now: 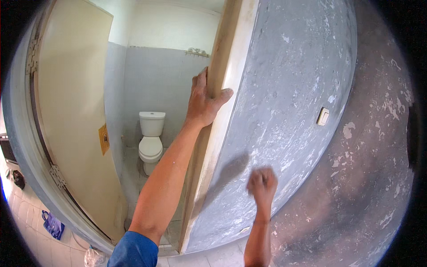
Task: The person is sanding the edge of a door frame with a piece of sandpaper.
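My left hand [204,103] grips the edge of the wooden door frame [220,63], thumb on its pale outer face and fingers round the inner side. Lower and to the right, my right hand [263,182] is curled like a fist in front of the grey wall [283,83]. Motion blur hides whether anything is inside it. The wall's paint is scuffed, with pale flaked patches. A shadow falls on the wall to the left of my right hand.
A cream door [73,93] stands open on hinges at left. Beyond it are a white toilet [150,147] and a wall hook rack [196,52]. A light switch [323,116] is on the grey wall. A blue bag [53,225] and a clear plastic bag [94,257] lie on the tiles.
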Motion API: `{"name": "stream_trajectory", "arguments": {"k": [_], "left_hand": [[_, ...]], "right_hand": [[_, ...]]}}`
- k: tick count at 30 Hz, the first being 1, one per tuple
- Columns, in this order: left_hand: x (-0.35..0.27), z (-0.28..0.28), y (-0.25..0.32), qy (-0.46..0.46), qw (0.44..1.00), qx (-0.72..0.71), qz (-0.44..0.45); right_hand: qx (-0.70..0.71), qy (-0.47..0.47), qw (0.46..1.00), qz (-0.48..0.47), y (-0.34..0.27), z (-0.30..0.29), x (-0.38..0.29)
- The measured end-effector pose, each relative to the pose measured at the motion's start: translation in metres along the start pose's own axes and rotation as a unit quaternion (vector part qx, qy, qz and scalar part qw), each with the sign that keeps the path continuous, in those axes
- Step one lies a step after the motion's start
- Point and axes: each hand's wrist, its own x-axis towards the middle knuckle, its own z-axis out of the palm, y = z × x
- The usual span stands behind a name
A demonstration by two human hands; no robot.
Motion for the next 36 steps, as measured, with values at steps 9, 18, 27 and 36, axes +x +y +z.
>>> {"name": "stream_trajectory", "arguments": {"k": [9, 18, 27, 36], "left_hand": [[-0.036, -0.001, -0.016, -0.010, 0.999, -0.038, -0.017], [-0.159, -0.025, -0.027, -0.099, 0.979, 0.135, -0.113], [-0.276, -0.063, -0.060, -0.191, 0.927, 0.205, -0.249], [-0.373, -0.071, -0.007, -0.430, 0.799, 0.069, -0.415]], "right_hand": [[0.160, 0.133, 0.814, 0.543, 0.084, -0.124, -0.309], [0.108, 0.072, 0.768, 0.627, 0.091, -0.131, -0.399], [0.249, -0.019, 0.767, 0.591, 0.050, -0.061, -0.322], [0.186, -0.091, 0.865, 0.457, 0.017, -0.025, -0.274]]}}
